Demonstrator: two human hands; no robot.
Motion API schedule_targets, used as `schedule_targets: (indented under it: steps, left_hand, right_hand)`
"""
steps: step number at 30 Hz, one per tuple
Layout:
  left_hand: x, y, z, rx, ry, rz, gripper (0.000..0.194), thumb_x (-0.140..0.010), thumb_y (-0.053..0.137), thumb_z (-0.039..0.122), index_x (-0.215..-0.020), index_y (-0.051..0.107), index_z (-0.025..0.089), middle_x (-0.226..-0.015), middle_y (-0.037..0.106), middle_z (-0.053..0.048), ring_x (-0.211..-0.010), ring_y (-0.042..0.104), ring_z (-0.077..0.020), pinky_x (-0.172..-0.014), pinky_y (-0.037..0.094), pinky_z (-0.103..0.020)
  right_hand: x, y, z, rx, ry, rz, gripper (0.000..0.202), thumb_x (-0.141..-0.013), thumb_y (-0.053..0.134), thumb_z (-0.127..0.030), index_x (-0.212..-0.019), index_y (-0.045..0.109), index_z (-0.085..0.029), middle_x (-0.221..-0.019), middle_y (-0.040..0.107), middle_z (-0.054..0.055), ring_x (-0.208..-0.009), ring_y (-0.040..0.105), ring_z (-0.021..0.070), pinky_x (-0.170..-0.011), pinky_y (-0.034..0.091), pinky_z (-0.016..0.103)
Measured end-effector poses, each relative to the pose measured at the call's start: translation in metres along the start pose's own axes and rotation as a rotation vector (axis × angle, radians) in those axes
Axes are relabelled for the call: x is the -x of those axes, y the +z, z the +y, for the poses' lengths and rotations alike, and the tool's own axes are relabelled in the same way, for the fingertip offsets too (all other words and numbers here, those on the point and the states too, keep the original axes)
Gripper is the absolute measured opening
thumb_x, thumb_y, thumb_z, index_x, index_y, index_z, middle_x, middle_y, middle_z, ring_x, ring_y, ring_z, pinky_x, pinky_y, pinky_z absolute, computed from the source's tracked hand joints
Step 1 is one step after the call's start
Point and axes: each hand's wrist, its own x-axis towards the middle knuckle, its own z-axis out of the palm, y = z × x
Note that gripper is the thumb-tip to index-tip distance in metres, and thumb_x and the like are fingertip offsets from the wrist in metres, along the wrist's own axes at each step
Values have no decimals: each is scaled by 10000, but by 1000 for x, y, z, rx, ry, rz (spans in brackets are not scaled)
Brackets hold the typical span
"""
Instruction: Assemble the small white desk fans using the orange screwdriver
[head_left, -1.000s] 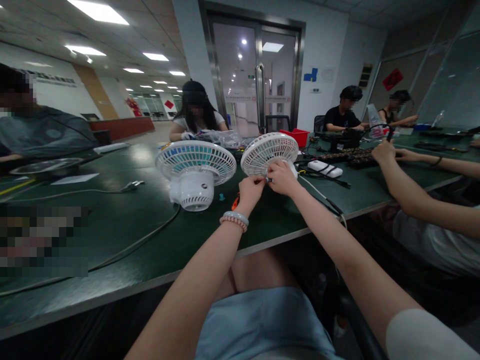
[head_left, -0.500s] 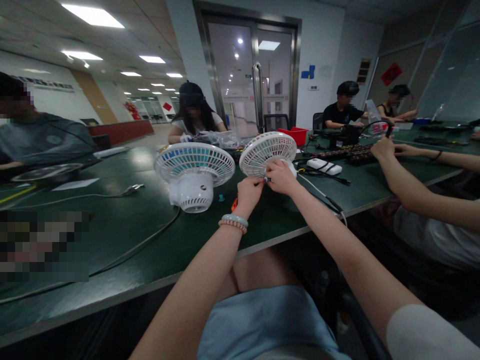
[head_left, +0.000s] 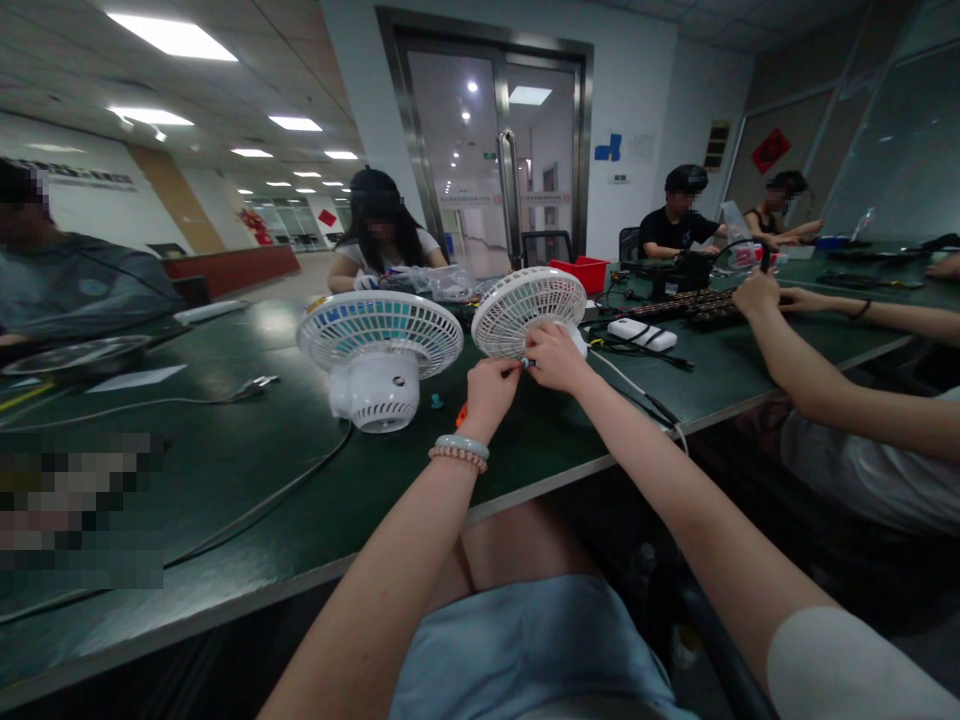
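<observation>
Two white fan heads lie on the green table, grilles upward. The right fan head [head_left: 517, 310] is just beyond my hands, tilted; the left fan head [head_left: 382, 340] rests on its white motor housing. My right hand [head_left: 559, 358] is closed at the fan's near edge, its fingers around a small pale-blue piece [head_left: 527, 363]. My left hand [head_left: 491, 395], with bracelets on the wrist, pinches at the same piece from the left. Fingers hide most of it. A small blue knob-like part [head_left: 436, 401] lies by the left fan, and an orange object [head_left: 461, 413] is partly behind my left hand.
A white cable [head_left: 285, 490] runs left from the left fan. To the right are a white adapter-like block [head_left: 642, 334] with black cords and a red bin [head_left: 581, 273]. A co-worker's arms [head_left: 795, 345] reach in from the right. Other people sit around the table.
The view has shifted slightly, so everything sits a little further left. My hands stay together at the small piece by the right fan, with hardly any visible movement.
</observation>
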Motion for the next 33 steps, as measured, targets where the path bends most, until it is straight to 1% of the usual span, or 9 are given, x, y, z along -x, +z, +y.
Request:
schedule_targets:
  steps: [9,15,20,25,28,30,33]
  left_hand:
    - [0,0,-1,-42,29,-4,177,-766,543,221,-828,705,189,-865,704,-34,-837,613,-171,-818,452,-293]
    - [2,-6,3,-206,177,-23,208,-789,491,193,-829,694,179,-866,685,-52,-853,568,-197,-811,437,-331]
    - [2,-8,4,-250,222,-22,225,-802,462,187,-836,684,171,-880,668,-67,-883,547,-203,-832,428,-343]
    - [3,-8,5,-237,201,-73,226,-789,459,158,-907,651,169,-923,650,-67,-894,544,-196,-845,428,-332]
    - [3,-10,9,-272,176,-103,244,-780,458,150,-964,617,168,-961,631,-74,-928,536,-200,-859,423,-330]
    - [4,-15,10,-349,133,-98,281,-779,451,152,-1026,585,167,-984,615,-88,-961,525,-217,-863,419,-347]
    - [8,-25,6,-530,8,-97,323,-781,456,200,-1090,539,154,-1020,580,-133,-1032,495,-275,-840,424,-395]
  right_hand:
    - [0,1,1,-1,2,-7,186,-759,540,-249,-826,691,-163,-1013,556,96,-1038,358,267,-858,289,407]
    - [-1,1,0,8,-1,-2,186,-752,538,-242,-821,690,-160,-1008,556,97,-1028,361,270,-847,290,405]
    - [0,1,0,-5,7,-3,186,-761,532,-241,-820,694,-172,-1002,559,95,-1028,361,263,-855,288,407]
    - [1,2,1,-10,3,10,197,-762,528,-248,-837,692,-166,-998,558,95,-1041,355,266,-857,288,405]
    - [1,3,2,-9,0,4,192,-746,543,-240,-846,690,-165,-995,557,93,-1048,349,266,-858,289,403]
    - [1,3,2,-8,-2,8,189,-744,546,-245,-837,690,-163,-990,557,91,-1047,350,265,-858,290,401]
    - [1,3,1,-13,-6,17,190,-762,532,-257,-812,691,-166,-977,560,87,-1026,361,254,-858,291,396]
